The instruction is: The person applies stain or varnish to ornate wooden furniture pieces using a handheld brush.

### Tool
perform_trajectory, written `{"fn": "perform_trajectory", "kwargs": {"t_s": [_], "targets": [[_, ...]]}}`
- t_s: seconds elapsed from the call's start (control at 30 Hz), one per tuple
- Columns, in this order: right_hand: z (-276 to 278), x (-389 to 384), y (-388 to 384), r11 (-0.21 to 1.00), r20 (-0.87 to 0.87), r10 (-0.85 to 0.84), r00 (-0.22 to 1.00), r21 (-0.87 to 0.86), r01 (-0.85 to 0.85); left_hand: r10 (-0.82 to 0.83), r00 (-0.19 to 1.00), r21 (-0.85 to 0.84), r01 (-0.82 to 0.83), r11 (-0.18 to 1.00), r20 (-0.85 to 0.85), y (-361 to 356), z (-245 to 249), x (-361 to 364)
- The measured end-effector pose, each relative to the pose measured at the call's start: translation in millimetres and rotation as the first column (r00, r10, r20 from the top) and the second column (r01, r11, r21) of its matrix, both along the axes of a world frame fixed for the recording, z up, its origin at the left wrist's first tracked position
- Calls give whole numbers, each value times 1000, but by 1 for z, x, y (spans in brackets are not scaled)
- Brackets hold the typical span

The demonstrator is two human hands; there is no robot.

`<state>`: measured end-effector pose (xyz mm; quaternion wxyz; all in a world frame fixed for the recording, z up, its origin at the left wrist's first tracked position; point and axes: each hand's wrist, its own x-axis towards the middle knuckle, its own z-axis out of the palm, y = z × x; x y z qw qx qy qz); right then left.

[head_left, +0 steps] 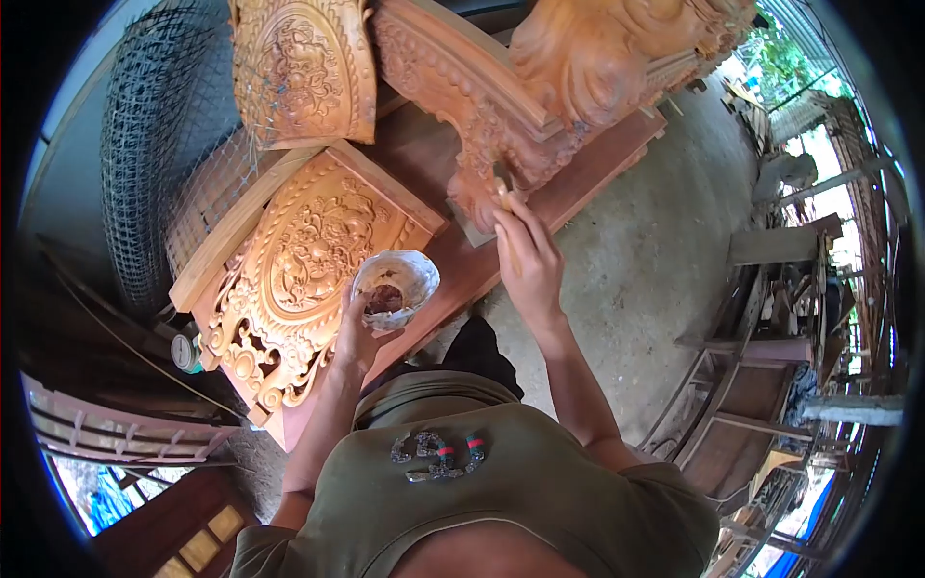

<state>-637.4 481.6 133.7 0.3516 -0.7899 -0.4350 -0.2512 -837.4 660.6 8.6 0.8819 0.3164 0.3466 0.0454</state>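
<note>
My left hand [356, 332] is wrapped round the side of a white bowl [418, 277], which is tipped toward me and has brown paste [385, 299] in the bottom. In my right hand [532, 262] is a brush [505, 193], its wooden handle pinched between the fingers. The brush's dark head points away from me and overlaps the lower edge of a carved wooden base [467, 101]. Just beyond my left hand lies a carved wooden panel [323, 241] with a raised oval design and a pierced scroll edge.
Another carved panel [303, 72] leans at the back left beside a roll of wire mesh [145, 144]. A large carved piece [617, 58] rises at the back. A small jar [185, 354] stands at the left. Wooden frames [747, 414] line the right side of the concrete floor [626, 289].
</note>
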Motion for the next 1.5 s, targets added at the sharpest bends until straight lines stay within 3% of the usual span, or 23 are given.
{"fn": "perform_trajectory", "kwargs": {"t_s": [0.07,0.13,0.17,0.3,0.37,0.43,0.47,0.53,0.6,0.73,0.8,0.83,0.93,1.0,1.07,1.23,1.3,1.5], "targets": [[-4,9,-4,1000,-35,14,999,-11,-14,-20,1000,-7,20,1000,13,0,5,4],[-2,4,-14,993,-44,-116,992,-23,115,-19,999,83,16,996,39,-7,24,7],[3,-2,-20,986,-53,-154,987,-73,150,-8,999,49,5,999,54,-6,17,7],[42,-8,-9,995,-66,-66,996,77,71,12,998,24,-13,1000,60,-4,1,7],[36,13,4,996,-88,-59,994,55,64,-23,997,6,22,1000,67,-9,-1,10],[37,18,7,994,-196,-55,979,86,73,-40,996,56,36,998,74,-11,32,11],[40,17,4,995,-184,-25,983,90,42,-10,996,59,5,998,86,-9,37,14],[47,8,-6,986,-86,-166,982,-1,166,62,997,100,-66,993,44,-12,38,10],[62,2,-5,985,-67,-171,983,-27,170,83,995,81,-87,993,58,-10,36,6],[55,18,9,1000,96,-8,995,31,5,82,996,22,-83,996,36,-7,22,6],[49,26,12,980,-78,45,996,-192,-59,66,996,17,-67,998,56,-5,22,6],[56,19,8,943,-159,-26,987,-330,-29,72,995,49,-76,996,74,-6,31,6],[67,13,0,926,-164,-45,985,-378,-20,98,994,59,-102,993,56,-6,34,5],[76,20,5,954,-105,8,994,-297,-39,98,994,33,-100,994,39,-3,26,7],[86,33,16,973,98,76,992,-225,-52,82,996,10,-82,997,17,-5,23,8],[108,31,13,916,18,0,1000,-401,7,89,995,49,-91,995,44,-3,26,12],[119,25,14,866,8,-128,992,-487,116,111,993,34,-112,993,37,-3,24,11],[97,58,65,941,36,13,999,-339,-1,129,991,7,-130,992,30,-1,26,15]]}}
